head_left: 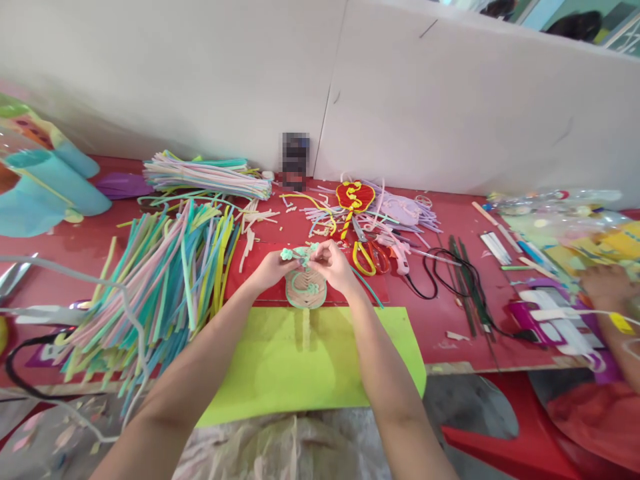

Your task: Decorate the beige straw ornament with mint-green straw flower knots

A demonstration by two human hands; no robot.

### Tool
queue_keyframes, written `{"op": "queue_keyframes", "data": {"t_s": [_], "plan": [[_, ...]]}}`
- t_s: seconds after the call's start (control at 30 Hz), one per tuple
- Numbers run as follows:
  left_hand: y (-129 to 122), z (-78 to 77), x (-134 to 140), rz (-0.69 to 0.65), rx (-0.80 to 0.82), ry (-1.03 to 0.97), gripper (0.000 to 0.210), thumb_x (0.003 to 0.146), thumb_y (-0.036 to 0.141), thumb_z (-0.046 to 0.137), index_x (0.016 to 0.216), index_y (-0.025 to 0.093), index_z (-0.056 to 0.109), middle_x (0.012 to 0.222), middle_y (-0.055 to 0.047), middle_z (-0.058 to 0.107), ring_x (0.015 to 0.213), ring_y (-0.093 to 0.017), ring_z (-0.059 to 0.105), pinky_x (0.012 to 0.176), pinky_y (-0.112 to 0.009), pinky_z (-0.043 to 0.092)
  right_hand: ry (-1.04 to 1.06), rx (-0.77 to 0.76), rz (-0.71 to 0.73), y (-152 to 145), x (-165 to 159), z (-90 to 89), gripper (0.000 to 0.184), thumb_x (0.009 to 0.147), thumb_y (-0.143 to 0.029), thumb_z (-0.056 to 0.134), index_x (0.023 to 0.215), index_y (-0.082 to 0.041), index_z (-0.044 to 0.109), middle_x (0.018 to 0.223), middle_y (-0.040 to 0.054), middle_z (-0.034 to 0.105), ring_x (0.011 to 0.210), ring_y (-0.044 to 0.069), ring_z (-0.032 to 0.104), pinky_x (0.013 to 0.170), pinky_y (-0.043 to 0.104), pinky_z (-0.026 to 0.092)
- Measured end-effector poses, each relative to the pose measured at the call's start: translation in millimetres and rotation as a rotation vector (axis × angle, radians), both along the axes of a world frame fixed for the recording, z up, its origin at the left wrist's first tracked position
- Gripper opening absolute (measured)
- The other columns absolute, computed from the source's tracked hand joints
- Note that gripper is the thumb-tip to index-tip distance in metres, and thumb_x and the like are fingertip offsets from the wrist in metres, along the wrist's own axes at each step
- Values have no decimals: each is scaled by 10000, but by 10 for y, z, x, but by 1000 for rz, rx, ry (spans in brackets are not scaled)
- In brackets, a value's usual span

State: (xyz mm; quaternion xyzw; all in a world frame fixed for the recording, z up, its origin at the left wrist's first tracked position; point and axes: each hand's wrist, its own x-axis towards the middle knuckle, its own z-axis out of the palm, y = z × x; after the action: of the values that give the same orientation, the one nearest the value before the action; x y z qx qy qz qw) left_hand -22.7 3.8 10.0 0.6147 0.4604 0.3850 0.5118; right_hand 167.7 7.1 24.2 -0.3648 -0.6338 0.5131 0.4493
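Observation:
A round, fan-like pipe-cleaner piece (305,293), beige with a mint-green rim and a mint-green curl, lies in front of me, its pale stick (306,327) pointing toward me. At its top edge both hands meet over a small mint-green pipe-cleaner trim (303,255). My left hand (276,270) is closed in a pinch on the left end of the trim, where a mint-green knot (287,254) shows above the fingertips. Closed in a pinch on the right side of the same trim is my right hand (334,265). The fingers partly hide it.
A lime-green sheet (350,373) covers the table's front edge. Pipe-cleaner bundles (165,280) lie left. Beyond my hands are a red-and-yellow heart-shaped piece (355,197), scissors (364,257) and a glue gun (397,253) with a black cord. Another person's hand (607,287) rests at right.

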Motion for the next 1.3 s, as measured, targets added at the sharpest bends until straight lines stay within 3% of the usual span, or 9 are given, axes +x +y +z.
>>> {"op": "queue_keyframes", "data": {"t_s": [0.3,0.47,0.6,0.77,1.07,1.3], "plan": [[-46,23,80,53,41,27,270,765,402,580,753,149,672,762,-52,713,744,-186,647,742,-292,490,59,-154,2,-2,34,43,327,671,-330,725,870,-226,488,778,-29,592,764,131,600,748,284,488],[-42,12,103,158,46,31,271,768,395,574,765,141,669,753,-59,712,718,-185,651,715,-288,496,58,-244,15,-10,36,37,269,798,-443,585,914,-201,603,827,12,625,766,134,605,724,280,502],[-35,-5,114,210,54,19,260,770,378,567,762,136,662,767,-58,711,720,-180,652,718,-289,501,2,-196,-38,-19,-4,45,288,804,-467,569,892,-200,634,813,16,647,801,152,611,716,270,498],[-47,20,103,131,52,14,258,772,381,558,757,145,661,744,-53,707,737,-187,652,748,-305,504,-46,-131,-97,-27,-19,49,277,783,-455,596,883,-204,655,843,17,653,805,151,598,727,263,485],[-76,35,74,-45,33,-3,291,742,432,592,730,149,659,734,-49,689,722,-180,626,719,-300,499,-38,-108,70,-10,101,4,258,712,-434,679,798,-193,644,729,-12,609,649,113,537,670,268,458],[-92,68,34,-159,40,-11,249,735,404,605,725,164,670,743,-43,685,707,-171,623,716,-292,501,-48,-125,166,25,117,-88,287,710,-469,675,786,-194,650,705,-11,599,637,118,528,650,264,436]]}}
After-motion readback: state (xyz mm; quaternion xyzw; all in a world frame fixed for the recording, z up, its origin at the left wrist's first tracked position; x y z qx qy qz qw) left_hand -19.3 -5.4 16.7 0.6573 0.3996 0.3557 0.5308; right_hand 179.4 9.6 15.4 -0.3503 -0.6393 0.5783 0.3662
